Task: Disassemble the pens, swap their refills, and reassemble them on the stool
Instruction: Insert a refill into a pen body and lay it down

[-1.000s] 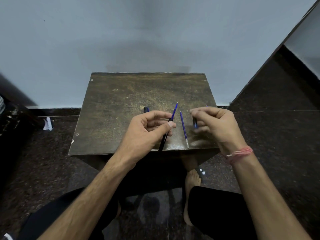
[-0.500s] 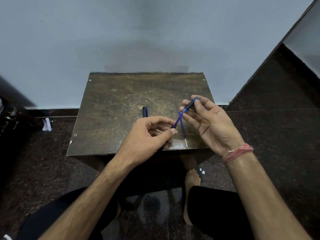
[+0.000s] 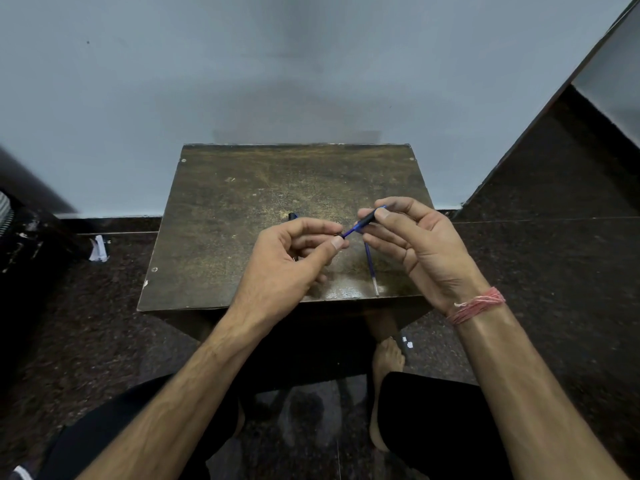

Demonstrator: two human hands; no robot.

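Note:
Both hands are raised over the dark wooden stool (image 3: 242, 202). My left hand (image 3: 291, 261) pinches a black pen barrel, mostly hidden in the fist, with a blue refill (image 3: 350, 231) sticking out of it toward the right. My right hand (image 3: 415, 247) holds a short black pen tip piece (image 3: 369, 218) between thumb and fingers, slid over the end of that refill. A second blue refill (image 3: 371, 268) lies on the stool under my right hand, its clear end near the front edge. Another pen part (image 3: 293, 216) lies behind my left hand, only its dark end visible.
The stool stands against a pale wall. Dark speckled floor surrounds it, with a white scrap (image 3: 98, 249) at the left and a dark object at the far left edge. My knees and a bare foot (image 3: 388, 362) are below the stool's front edge.
My right hand picked up the tip piece, rose and brought it onto the end of the refill held in my left hand. The hands have drawn closer together.

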